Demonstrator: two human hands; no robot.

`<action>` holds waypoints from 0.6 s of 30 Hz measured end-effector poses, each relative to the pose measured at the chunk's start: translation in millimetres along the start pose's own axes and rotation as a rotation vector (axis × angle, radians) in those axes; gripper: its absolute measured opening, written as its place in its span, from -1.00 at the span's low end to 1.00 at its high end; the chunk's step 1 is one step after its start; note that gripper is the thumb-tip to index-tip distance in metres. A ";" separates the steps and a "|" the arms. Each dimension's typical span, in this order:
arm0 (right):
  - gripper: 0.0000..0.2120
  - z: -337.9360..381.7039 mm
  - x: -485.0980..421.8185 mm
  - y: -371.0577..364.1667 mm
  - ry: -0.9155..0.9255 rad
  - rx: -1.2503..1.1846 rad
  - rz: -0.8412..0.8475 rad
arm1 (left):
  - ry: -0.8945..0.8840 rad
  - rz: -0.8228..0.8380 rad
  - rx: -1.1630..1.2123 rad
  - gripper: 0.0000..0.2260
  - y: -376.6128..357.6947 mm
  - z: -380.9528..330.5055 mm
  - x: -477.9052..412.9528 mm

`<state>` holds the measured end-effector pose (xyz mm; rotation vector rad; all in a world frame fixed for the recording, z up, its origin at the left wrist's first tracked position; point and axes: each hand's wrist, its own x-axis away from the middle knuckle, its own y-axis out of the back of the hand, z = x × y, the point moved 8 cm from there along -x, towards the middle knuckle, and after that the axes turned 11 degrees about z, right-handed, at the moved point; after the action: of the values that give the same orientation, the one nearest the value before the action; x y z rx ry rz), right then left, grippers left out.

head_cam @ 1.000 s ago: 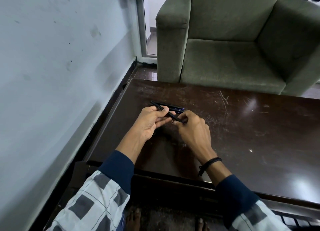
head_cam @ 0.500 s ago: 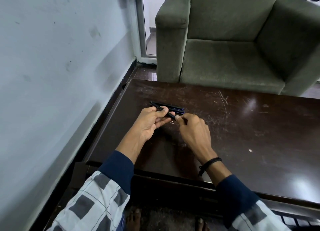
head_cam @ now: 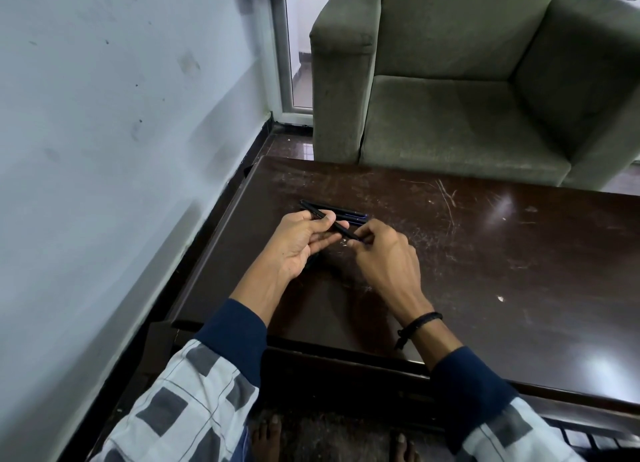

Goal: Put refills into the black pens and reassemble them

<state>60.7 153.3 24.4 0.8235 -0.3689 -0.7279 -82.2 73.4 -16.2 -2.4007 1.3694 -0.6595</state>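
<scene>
A black pen [head_cam: 313,211] slants across my left hand [head_cam: 300,243], which pinches its barrel between thumb and fingers. My right hand [head_cam: 382,254] grips the pen's lower end at the fingertips, just right of the left hand; what exactly sits between those fingertips is hidden. Behind both hands, a few more black pens [head_cam: 346,213] with a hint of blue lie side by side on the dark wooden table [head_cam: 485,271].
A pale wall runs close along the table's left edge. A grey-green armchair [head_cam: 467,91] stands just beyond the far edge. Small white specks [head_cam: 500,299] lie on the scratched tabletop. My bare feet show under the near edge.
My right hand slid toward the left hand along the pen, then eased back slightly. The left hand and the pens on the table stayed where they were.
</scene>
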 end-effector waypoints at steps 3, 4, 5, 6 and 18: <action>-0.83 -0.8 -1.2 -2.3 0.001 0.014 0.031 | 0.001 0.004 -0.010 -0.84 -0.6 -0.8 -0.1; -0.81 -0.1 -1.2 -2.5 0.004 0.013 0.035 | 0.001 0.004 -0.013 -0.83 -0.4 -1.0 -0.3; -0.79 0.9 -1.6 -2.2 0.009 0.007 0.032 | 0.000 0.002 -0.011 -0.82 -0.3 -1.4 -0.2; -0.78 1.5 -1.7 -1.7 0.013 -0.003 0.024 | -0.001 0.000 -0.007 -0.81 -0.2 -1.5 -0.1; -0.85 -2.8 -2.4 -1.4 -0.029 -0.033 0.087 | -0.003 0.021 -0.039 -0.87 -2.8 -0.6 0.0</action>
<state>60.0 155.8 21.5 0.7623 -0.4152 -0.6634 -80.5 74.7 -14.4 -2.4126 1.4168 -0.6300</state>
